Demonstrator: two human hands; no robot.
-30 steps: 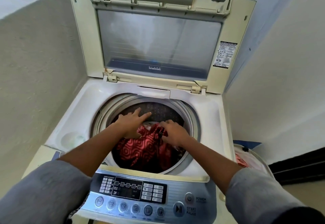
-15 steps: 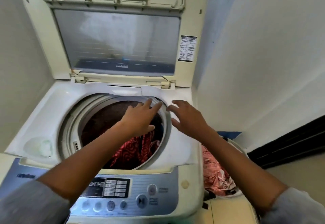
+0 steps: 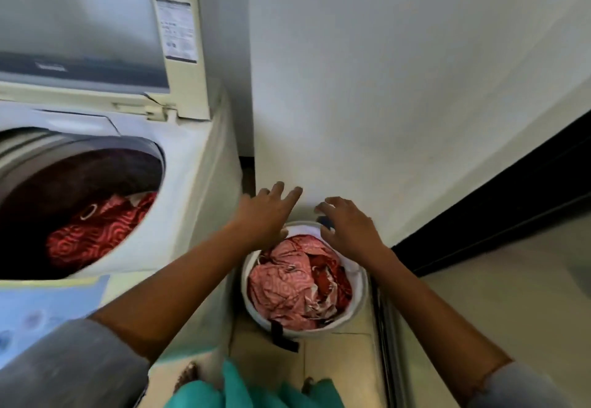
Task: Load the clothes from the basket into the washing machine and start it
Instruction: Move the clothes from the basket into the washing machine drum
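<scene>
Both hands are held empty above the basket (image 3: 359, 299), the left hand (image 3: 265, 215) and right hand (image 3: 347, 227) each with an open grip. Pink and red clothes (image 3: 287, 283) are heaped inside it. The washing machine (image 3: 192, 183) is blurred and cropped at left; a red garment (image 3: 96, 231) is seen within its drum.

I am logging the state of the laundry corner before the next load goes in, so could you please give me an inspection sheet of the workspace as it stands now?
Surface: tiled floor, pale, bare beside the basket.
Job's things: washing machine, lid raised; red patterned clothes in the drum. White basket on the floor, holding pink and red clothes.
Clutter: nothing seen.
Grippers: left hand and right hand open, empty, above the basket's far rim.
Cables: nothing seen.
Surroundings: white wall behind the basket; dark skirting along its foot.
</scene>
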